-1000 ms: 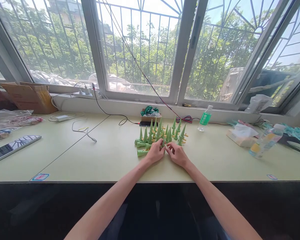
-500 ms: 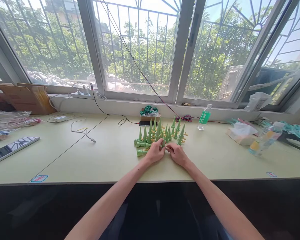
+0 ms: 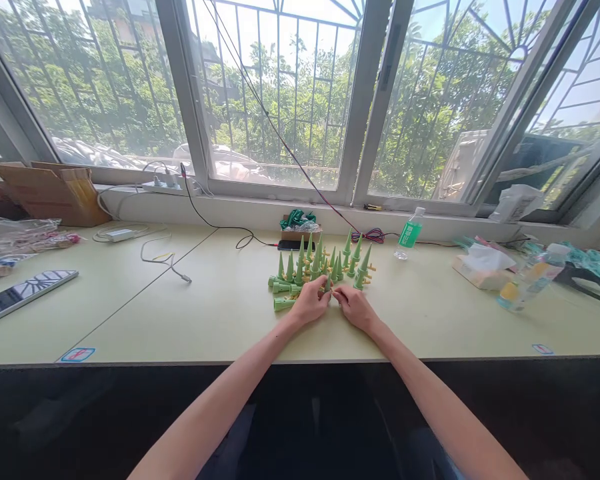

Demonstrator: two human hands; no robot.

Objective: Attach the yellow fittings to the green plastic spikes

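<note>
Several green cone-shaped plastic spikes with yellow side pieces stand upright in a cluster on the pale table; a few more lie flat at the cluster's left. My left hand and my right hand meet at the cluster's near edge. Both hands have their fingers pinched together around one small green spike held between them.
Behind the cluster lie a black phone and a small box with green stuff. A green-labelled bottle stands to the right, with tissues and another bottle beyond. Cables, a cardboard box and a tablet lie left.
Both hands stay at the cluster's near edge, with only small finger movements on the spike. The view has shifted slightly.
</note>
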